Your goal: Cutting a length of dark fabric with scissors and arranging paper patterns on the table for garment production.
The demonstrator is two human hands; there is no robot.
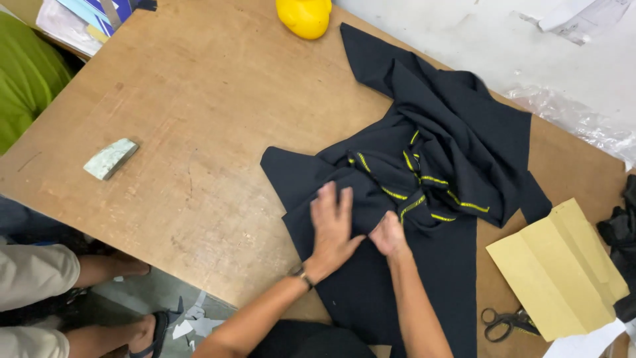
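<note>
While the left hand [333, 229] lies flat with its fingers [336, 202] spread, pressing the dark cloth [430, 152] against the brown tabletop [199, 119] as if to hold it steady, the right hand [389, 237] is curled into a pinch on a fold just beside it. Soft and crumpled, the cloth carries yellow tacking stitches [424, 182] near its bunched middle. Black scissors [505, 321] and a stiff tan paper pattern [560, 265] lie to the right, a chalky grey-green block [110, 158] well apart on the left.

The right hand [389, 237] curls its fingers [383, 233] into the dark cloth [424, 166] so their tips are hidden, the yellow object [303, 16] is cut by the top edge, and the cloth runs off the bottom
</note>
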